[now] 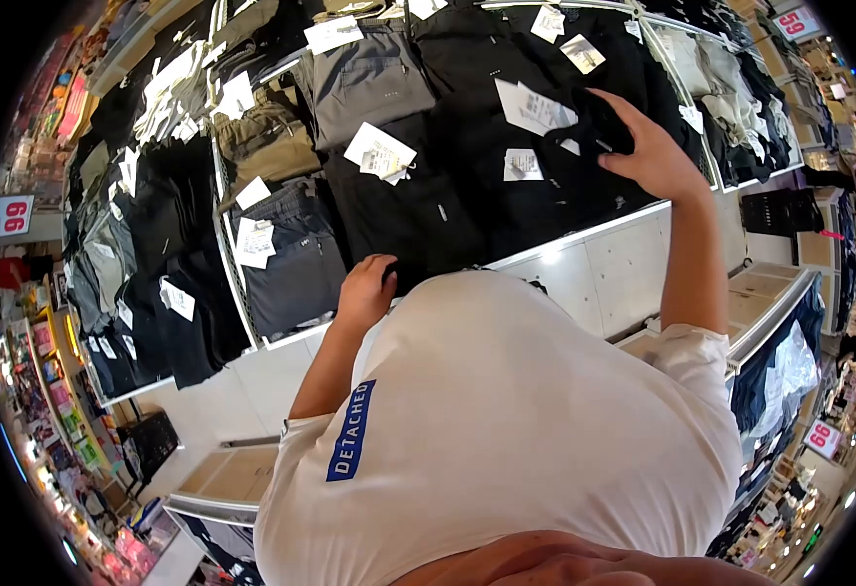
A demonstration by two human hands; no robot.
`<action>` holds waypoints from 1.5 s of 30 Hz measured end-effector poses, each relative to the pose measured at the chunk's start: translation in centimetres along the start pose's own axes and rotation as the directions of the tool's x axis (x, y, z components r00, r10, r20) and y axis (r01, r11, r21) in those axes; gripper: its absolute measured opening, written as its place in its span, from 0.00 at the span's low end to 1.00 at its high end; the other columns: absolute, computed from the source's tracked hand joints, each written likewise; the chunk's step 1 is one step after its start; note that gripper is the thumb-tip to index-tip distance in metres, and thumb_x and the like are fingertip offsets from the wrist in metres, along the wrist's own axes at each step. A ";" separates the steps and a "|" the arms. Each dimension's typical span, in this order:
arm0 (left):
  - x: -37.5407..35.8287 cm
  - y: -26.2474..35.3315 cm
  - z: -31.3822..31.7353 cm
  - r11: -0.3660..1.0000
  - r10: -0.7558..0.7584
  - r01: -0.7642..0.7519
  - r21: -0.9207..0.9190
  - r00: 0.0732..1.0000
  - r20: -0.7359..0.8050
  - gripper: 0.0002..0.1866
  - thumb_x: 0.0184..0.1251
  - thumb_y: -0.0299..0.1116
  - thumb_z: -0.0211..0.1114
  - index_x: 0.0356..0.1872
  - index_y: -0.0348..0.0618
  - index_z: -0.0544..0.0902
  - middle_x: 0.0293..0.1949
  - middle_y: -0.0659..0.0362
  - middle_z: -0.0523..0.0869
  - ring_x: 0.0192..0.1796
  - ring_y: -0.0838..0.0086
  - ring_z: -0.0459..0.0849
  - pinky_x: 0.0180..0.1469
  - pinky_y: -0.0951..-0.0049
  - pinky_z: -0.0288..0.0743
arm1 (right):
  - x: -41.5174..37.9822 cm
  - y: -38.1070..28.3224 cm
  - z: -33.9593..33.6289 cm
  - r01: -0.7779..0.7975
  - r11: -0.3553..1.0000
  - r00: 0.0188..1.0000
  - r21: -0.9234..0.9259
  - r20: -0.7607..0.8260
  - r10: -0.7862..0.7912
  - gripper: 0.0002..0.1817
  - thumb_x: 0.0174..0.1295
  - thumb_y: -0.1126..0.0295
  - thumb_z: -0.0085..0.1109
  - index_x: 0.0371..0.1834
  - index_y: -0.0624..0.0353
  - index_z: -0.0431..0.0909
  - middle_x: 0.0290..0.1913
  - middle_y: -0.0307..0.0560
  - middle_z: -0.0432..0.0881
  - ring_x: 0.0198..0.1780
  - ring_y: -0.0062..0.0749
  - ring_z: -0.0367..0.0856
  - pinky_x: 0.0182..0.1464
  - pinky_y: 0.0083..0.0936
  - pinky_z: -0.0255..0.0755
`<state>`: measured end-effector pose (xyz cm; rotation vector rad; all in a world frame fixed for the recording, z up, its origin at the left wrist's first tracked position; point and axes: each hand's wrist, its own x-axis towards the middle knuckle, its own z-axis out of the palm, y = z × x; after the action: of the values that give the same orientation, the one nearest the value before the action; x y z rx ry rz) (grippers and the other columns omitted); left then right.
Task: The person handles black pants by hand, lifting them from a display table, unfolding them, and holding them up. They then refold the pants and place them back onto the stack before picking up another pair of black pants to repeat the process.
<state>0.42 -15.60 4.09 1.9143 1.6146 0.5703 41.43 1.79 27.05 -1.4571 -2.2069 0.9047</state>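
Note:
My right hand (655,156) is at the right of the display, its thumb and fingers curved around a bunched part of black trousers (596,119). White paper tags (535,105) lie just left of it. My left hand (363,291) is low at the front edge of the display, fingers curled on the edge of folded black trousers (404,220). A white tag (381,152) rests on that pile. Left of my left hand are folded dark grey trousers (296,259) with a tag. Grey trousers (369,78) and olive-brown trousers (267,142) lie farther back.
A white-edged divider (235,264) separates the piles at left, where more dark clothing (179,205) lies. Light garments (731,107) fill the section at right. Behind me stand a cabinet (770,283) and hanging clothes. Price signs (12,216) show at the sides.

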 end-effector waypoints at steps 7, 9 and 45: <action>1.9 4.3 5.1 0.994 0.091 -0.085 0.061 0.992 -0.092 0.16 0.61 0.25 0.69 0.51 0.41 0.83 0.51 0.52 0.86 0.54 0.53 0.83 0.57 0.59 0.78 | -0.1 7.8 -6.3 -0.042 0.951 0.998 -0.307 -0.060 0.025 0.42 0.51 0.80 0.61 0.73 0.36 0.70 0.49 0.57 0.86 0.41 0.54 0.85 0.48 0.40 0.77; 2.6 5.4 5.6 0.992 0.112 -0.107 0.073 0.991 -0.069 0.17 0.60 0.25 0.69 0.51 0.41 0.83 0.52 0.51 0.85 0.54 0.53 0.83 0.57 0.59 0.78 | -0.8 8.8 -7.3 -0.008 0.956 0.997 -0.294 -0.081 -0.017 0.42 0.52 0.81 0.62 0.73 0.35 0.70 0.47 0.56 0.86 0.38 0.53 0.85 0.46 0.41 0.77; 26.6 10.6 16.4 0.973 0.100 -0.071 0.221 0.987 -0.125 0.48 0.55 0.58 0.77 0.72 0.42 0.68 0.67 0.50 0.75 0.65 0.52 0.76 0.64 0.56 0.73 | -10.6 13.6 -8.6 -0.299 0.943 0.954 -0.144 -0.069 0.292 0.39 0.48 0.86 0.61 0.67 0.45 0.75 0.54 0.52 0.86 0.55 0.55 0.84 0.57 0.37 0.75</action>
<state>23.71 6.90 -2.14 2.1537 1.7465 0.5917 60.31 -1.43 24.82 -1.9004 -2.0966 0.7931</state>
